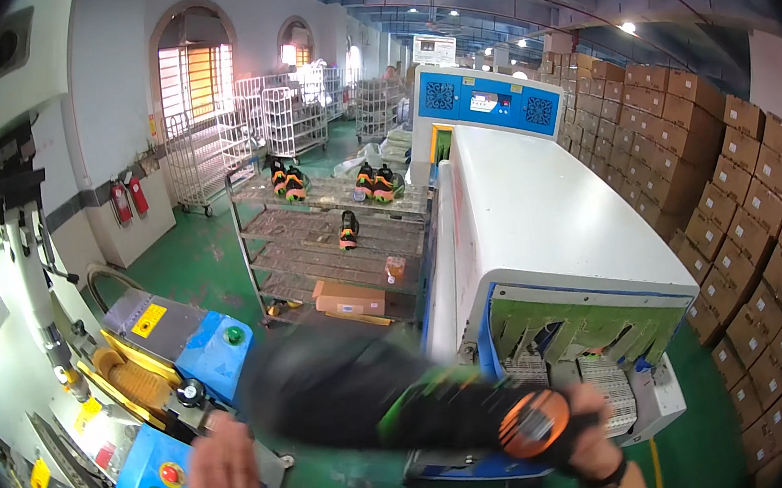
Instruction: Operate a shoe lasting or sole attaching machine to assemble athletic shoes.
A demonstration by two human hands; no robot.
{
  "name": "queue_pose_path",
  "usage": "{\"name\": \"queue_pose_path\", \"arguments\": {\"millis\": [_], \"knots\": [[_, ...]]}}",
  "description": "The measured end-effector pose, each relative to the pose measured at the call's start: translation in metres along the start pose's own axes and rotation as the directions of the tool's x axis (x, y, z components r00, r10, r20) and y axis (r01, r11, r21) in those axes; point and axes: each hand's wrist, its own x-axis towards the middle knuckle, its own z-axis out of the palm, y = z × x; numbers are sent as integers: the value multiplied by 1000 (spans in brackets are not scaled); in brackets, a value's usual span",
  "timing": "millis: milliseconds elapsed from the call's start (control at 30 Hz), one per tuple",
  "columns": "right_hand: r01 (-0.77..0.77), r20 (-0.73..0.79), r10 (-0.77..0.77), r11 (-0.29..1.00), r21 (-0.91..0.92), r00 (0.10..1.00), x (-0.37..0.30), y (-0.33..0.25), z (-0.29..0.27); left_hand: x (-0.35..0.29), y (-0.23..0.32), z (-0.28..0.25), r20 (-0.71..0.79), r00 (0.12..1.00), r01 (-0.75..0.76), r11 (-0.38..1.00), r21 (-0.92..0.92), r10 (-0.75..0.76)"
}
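A black sports shoe [429, 408] with green streaks and an orange patch is held out sideways across the middle, smeared by motion at its left end. My right hand [592, 443], with a dark band at the wrist, grips it by its right end. Lower left, my left hand [230, 484] is raised with its fingers stretched out and holds nothing. It is nearest to the blue control boxes [157, 478] of a machine, which carry green and red buttons. Whether it touches the shoe's blurred end is not plain, but a gap seems to show.
A white tunnel machine [560, 205] with a slatted conveyor [609, 393] stands to the right. Ahead is a shelf rack [288, 232] bearing several shoes [379, 183] and a carton [349, 297]. Stacked cardboard boxes [666, 116] line the right; wire trolleys [291, 125] stand farther back.
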Motion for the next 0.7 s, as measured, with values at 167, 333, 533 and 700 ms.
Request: {"name": "queue_pose_path", "arguments": {"millis": [167,333,533,700], "knots": [[-339,-816,-57,891,-301,575,43,35,-102,-28,-36,-1,91,826,529,820,218,-557],[-686,-834,174,667,-291,523,82,128,-196,-73,-82,-9,61,775,600,762,245,-629],[-894,-680,584,347,-284,443,119,222,-214,-102,-111,-5,126,707,632,702,329,-695],[-802,-607,525,398,-445,597,115,238,-216,-126,-121,-23,-5,665,711,631,311,-747]]}}
